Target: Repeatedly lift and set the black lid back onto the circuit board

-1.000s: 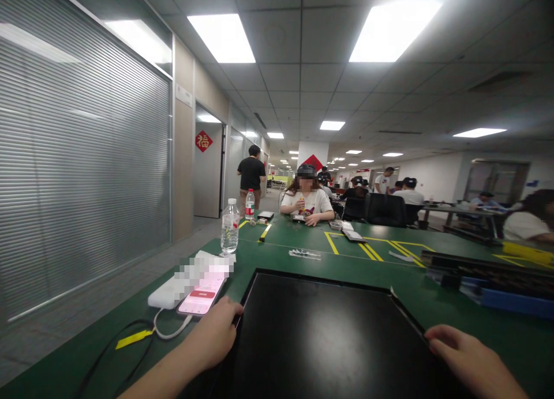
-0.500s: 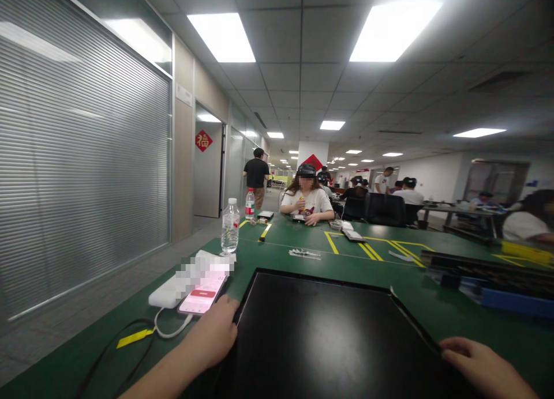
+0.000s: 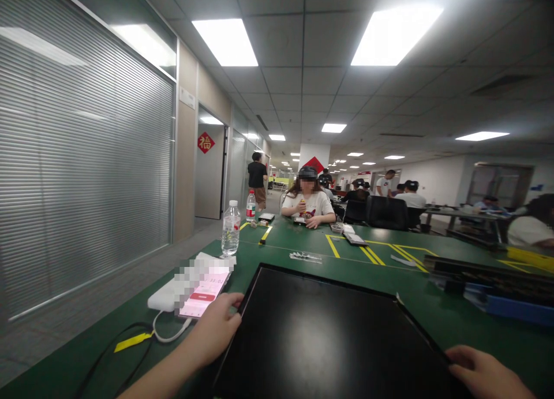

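Note:
A large black flat screen panel (image 3: 329, 335) with a thin dark frame fills the front of the view over the green table. My left hand (image 3: 219, 327) is closed on its left edge, with finger ends at the frame. On the opposite side, my right hand (image 3: 485, 370) grips the right edge, its thumb and fingers bent around the frame. The panel's near edge is cut off by the bottom of the view. Just left of my left hand lies a phone (image 3: 208, 295) with a lit pink screen and a white cable.
A white power bank (image 3: 162, 298) lies by the phone, and a water bottle (image 3: 231, 229) stands behind it. Plastic scraps (image 3: 305, 257) lie beyond the panel. Dark strips and a blue piece (image 3: 506, 301) are at right. Across the table (image 3: 268, 258) sits a person (image 3: 309, 203).
The panel's far edge has shifted slightly upward and right in view, with both hands still on its sides. The person in black in the background has walked farther off.

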`<state>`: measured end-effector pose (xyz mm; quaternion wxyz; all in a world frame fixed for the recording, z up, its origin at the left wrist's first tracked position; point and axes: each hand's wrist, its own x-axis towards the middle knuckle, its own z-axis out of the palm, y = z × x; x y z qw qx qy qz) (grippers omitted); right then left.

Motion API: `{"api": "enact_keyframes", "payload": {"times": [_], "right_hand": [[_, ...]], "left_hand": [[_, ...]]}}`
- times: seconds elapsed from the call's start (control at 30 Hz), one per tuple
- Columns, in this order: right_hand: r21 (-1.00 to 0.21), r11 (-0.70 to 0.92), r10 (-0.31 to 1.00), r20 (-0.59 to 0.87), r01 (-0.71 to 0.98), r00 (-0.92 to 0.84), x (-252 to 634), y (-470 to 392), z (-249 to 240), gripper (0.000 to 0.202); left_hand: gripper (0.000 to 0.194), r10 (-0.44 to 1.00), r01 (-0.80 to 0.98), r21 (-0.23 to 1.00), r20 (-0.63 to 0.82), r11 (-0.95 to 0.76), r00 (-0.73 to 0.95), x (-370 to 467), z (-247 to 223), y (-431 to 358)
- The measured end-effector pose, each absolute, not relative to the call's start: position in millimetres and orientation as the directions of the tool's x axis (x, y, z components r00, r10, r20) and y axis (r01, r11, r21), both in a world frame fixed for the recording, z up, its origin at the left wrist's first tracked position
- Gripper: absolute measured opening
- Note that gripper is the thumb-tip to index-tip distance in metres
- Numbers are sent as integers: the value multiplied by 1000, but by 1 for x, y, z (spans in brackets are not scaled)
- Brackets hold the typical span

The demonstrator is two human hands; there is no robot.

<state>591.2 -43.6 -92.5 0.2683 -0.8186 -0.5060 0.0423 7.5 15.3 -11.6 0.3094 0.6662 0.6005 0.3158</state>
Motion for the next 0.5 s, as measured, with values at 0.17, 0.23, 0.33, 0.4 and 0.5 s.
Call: {"api": "enact_keyframes", "payload": {"times": [0.17,0.23,0.33,0.4,0.5], "right_hand": [[-576,-347,871,95,740,483,595,-43,-88,27],[-586,-361,869,71,725,490,591,-45,-83,31],[-603,-365,870,52,710,491,584,-47,-77,34],[-605,-369,872,39,706,489,583,-48,-77,34],[-589,-372,877,30,717,480,586,-47,-81,35]], "left_hand": [[45,1000,278,961,-7,12,-20,10,-12,18],[38,998,138,990,-25,32,-53,10,-18,22],[32,993,-47,995,-94,91,-77,11,-28,29],[30,988,-97,988,-127,118,-89,13,-34,33],[25,980,-146,979,-162,145,-112,15,-42,37]]}}
